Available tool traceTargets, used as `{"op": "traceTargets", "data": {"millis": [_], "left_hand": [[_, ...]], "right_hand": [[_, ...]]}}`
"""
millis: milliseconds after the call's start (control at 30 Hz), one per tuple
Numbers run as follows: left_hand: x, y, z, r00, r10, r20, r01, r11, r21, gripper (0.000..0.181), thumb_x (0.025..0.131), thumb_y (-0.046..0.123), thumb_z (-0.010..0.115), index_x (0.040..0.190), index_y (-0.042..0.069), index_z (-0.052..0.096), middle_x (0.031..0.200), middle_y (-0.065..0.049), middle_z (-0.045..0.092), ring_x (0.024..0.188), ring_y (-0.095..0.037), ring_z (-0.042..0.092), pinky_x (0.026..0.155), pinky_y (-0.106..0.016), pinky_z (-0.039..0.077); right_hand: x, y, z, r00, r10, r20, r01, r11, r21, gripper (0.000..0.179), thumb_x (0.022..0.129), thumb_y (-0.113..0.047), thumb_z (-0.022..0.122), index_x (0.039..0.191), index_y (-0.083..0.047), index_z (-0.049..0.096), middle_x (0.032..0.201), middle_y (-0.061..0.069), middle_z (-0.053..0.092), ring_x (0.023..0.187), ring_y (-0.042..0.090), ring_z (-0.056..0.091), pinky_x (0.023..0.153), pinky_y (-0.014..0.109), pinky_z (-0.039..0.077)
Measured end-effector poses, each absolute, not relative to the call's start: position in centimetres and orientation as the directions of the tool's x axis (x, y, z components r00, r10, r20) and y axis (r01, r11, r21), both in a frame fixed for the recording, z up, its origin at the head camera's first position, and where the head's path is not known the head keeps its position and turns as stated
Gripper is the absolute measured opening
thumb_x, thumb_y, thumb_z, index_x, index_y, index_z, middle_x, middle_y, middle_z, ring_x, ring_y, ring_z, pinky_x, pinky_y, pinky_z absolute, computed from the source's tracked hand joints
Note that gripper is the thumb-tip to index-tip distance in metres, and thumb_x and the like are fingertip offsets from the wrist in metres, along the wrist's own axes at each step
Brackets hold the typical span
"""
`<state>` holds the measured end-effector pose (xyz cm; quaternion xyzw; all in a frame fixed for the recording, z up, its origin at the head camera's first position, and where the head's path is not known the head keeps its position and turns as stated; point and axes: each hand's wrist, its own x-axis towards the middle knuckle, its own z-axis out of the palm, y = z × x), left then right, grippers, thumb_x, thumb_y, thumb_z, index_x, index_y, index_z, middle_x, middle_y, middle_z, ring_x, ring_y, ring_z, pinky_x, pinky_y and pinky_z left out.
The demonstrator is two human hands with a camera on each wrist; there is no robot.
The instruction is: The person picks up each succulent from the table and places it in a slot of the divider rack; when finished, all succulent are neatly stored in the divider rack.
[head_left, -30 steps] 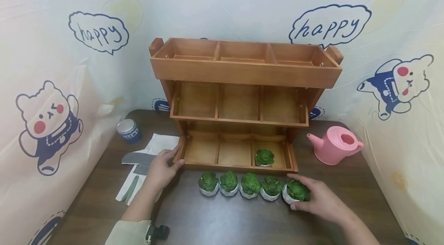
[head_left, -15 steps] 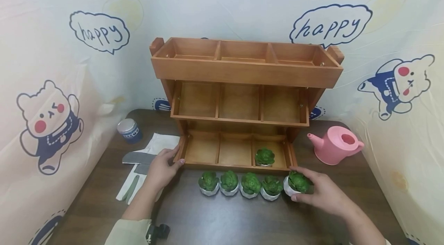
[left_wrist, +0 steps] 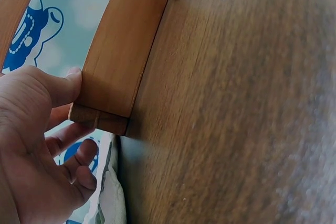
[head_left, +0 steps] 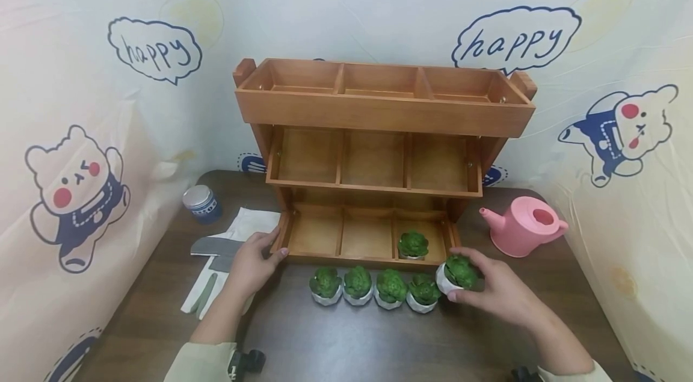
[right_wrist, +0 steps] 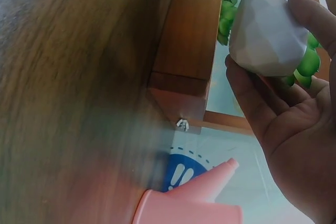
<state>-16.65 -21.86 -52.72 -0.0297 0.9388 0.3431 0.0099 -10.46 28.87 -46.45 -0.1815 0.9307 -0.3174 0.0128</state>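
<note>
My right hand point(head_left: 506, 292) holds a potted succulent point(head_left: 459, 274) between thumb and fingers. In the right wrist view its white faceted pot point(right_wrist: 268, 32) is off the table, tilted beside the shelf's lower right corner. With thumb and fingers, my left hand point(head_left: 252, 266) grips the left front corner of the bottom tier of a three-tier wooden planter shelf point(head_left: 384, 111). One succulent point(head_left: 414, 245) sits in that tier's right compartment. Several more potted succulents point(head_left: 357, 283) stand in a row on the table before the shelf.
A pink watering can point(head_left: 520, 228) stands right of the shelf. At the left lie white-and-grey gloves point(head_left: 216, 246), with a blue jar point(head_left: 203, 204) behind them. Printed cloth point(head_left: 346, 3) hangs around the dark wooden table point(head_left: 346, 346).
My right hand has lifted the rightmost succulent from the table and moved it up and slightly left toward the bottom tier. My left hand has stayed on the shelf corner.
</note>
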Motion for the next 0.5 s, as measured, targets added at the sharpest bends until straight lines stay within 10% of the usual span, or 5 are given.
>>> {"op": "traceTargets", "data": {"millis": [500], "left_hand": [[-16.5, -21.9, -52.5, -0.999, -0.037, -0.001, -0.029, 0.77, 0.637, 0.065, 0.095, 0.03, 0.077, 0.153, 0.013, 0.053, 0.13, -0.015, 0.063, 0.116, -0.036, 0.06, 0.099, -0.058, 0.049]], "right_hand": [[-11.8, 27.8, -46.1, -0.929, -0.355, 0.108, -0.344, 0.718, -0.605, 0.08, 0.078, -0.052, 0.089, 0.145, -0.022, 0.057, 0.128, 0.002, 0.07, 0.104, 0.014, 0.068, 0.095, 0.051, 0.056]]}}
